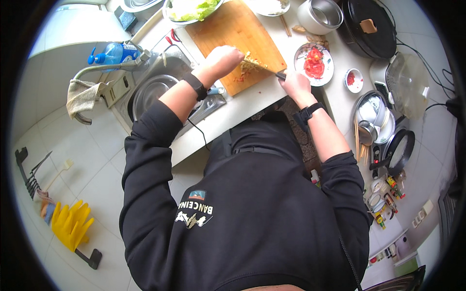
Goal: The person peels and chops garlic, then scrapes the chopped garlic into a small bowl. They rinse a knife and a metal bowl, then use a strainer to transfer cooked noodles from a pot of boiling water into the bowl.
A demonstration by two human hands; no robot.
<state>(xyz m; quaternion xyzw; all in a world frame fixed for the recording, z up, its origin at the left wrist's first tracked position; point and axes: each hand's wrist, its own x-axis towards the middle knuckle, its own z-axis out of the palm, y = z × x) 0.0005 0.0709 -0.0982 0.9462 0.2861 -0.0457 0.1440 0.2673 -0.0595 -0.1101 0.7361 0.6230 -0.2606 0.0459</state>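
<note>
A wooden cutting board (pixel 233 31) lies on the counter before me. My right hand (pixel 295 84) is closed around the black handle of a kitchen knife (pixel 267 69), whose blade points left across the board. My left hand (pixel 227 60) is at the blade's far end, fingers curled; whether they press on the blade is hidden. Finely chopped pale yellow pieces (pixel 248 65), with a few red bits, lie around the blade. Right of the board stand a plate of sliced tomato (pixel 314 63) and a small bowl with chopped red pieces (pixel 352 80).
At left are a steel sink (pixel 174 60) holding a metal basin (pixel 153 91), a faucet (pixel 109 67) and a blue pump bottle (pixel 118 54). A bowl of lettuce (pixel 193 9) stands behind the board. A white pot (pixel 316 22) and a rack of dishes (pixel 373 116) are at right.
</note>
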